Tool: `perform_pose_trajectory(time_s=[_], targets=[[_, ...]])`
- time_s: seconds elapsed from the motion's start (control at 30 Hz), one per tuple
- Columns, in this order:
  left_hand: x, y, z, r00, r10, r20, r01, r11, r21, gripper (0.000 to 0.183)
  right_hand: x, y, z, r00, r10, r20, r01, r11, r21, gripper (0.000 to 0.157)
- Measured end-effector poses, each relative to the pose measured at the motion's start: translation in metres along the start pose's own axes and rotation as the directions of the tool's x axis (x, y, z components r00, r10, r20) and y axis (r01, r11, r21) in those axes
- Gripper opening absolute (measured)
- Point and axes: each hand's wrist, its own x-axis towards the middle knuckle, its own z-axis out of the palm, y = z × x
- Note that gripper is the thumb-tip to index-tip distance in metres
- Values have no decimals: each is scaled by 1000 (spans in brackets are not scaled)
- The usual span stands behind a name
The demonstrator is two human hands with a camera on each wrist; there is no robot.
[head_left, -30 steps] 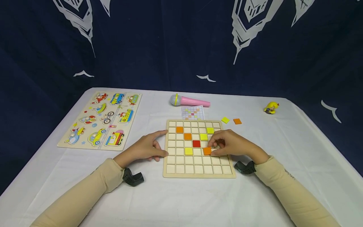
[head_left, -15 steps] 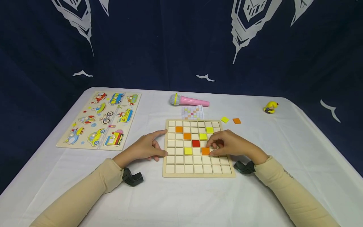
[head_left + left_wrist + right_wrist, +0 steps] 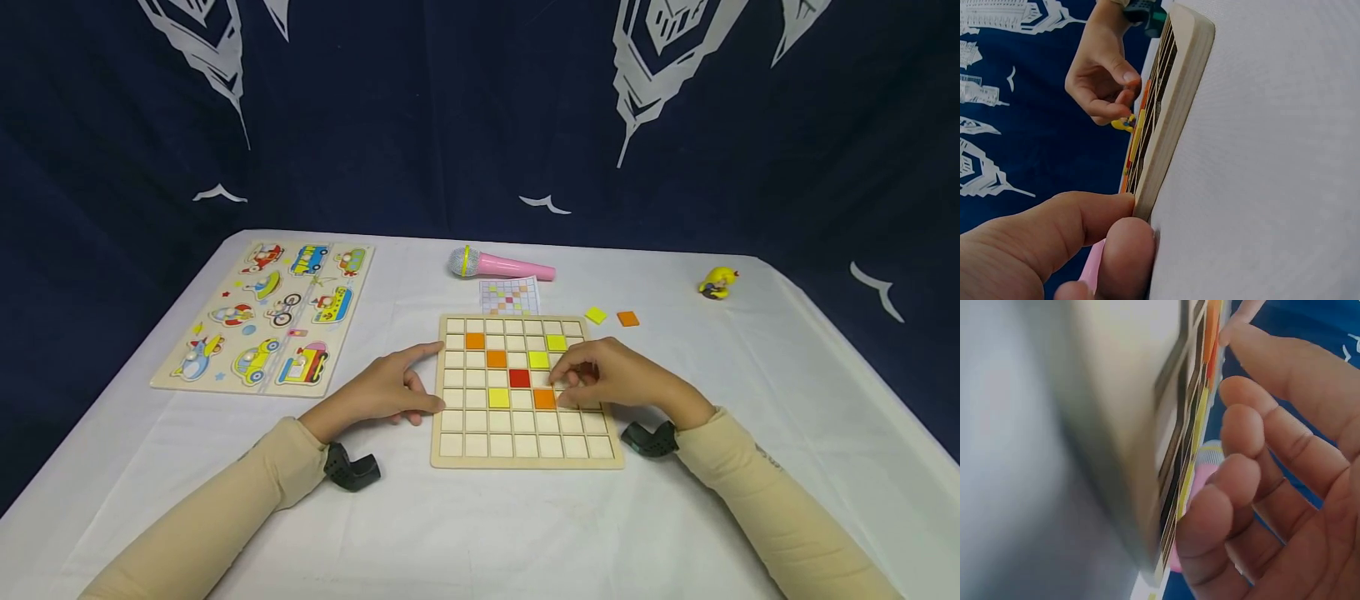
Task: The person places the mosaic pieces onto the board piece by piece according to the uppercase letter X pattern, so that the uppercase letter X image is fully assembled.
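Note:
A wooden grid board [image 3: 525, 463] lies flat on the white table, with orange, yellow and red square tiles in some of its cells. My left hand [image 3: 385, 387] touches the board's left edge with spread thumb and index finger; the left wrist view shows fingertips [image 3: 1125, 240] against that edge. Over the board's right part is my right hand [image 3: 617, 377], fingers loosely bent and holding nothing. Its thumb is just right of an orange tile [image 3: 545, 399] lying in a cell. In the right wrist view, the right hand [image 3: 1272, 462] is beside the board's surface. It hides several cells.
Behind the board lie a printed pattern card [image 3: 510, 297] and a pink microphone [image 3: 510, 267]. A loose yellow tile [image 3: 596, 316] and orange tile [image 3: 628, 318] rest near its far right corner. A vehicle puzzle board [image 3: 243, 383] is at left, a yellow toy figure [image 3: 717, 283] far right.
The orange tile by the right hand has shifted slightly left and settled into its cell. The right thumb and fingers have drawn slightly away to the right. The left hand stays put.

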Motion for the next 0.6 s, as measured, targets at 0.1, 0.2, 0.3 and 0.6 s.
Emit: perform_pose_trajectory(time_s=[0.1, 0.2, 0.3, 0.6], targets=[[0, 1, 0, 1000, -5, 1, 5, 1000, -3, 96, -1, 3, -5, 999, 10, -32, -10, 1000, 4, 15], [-1, 1, -1, 1000, -9, 1, 9, 1000, -8, 96, -3, 7, -11, 997, 29, -68, -27, 999, 25, 13], [0, 1, -1, 1000, -7, 1, 7, 1000, -9, 96, -5, 15, -18, 992, 63, -108, -58, 997, 57, 13], [1, -1, 0, 1000, 4, 6, -4, 1000, -12, 96, -11, 45, -39, 965, 198, -172, -163, 967, 197, 24]])
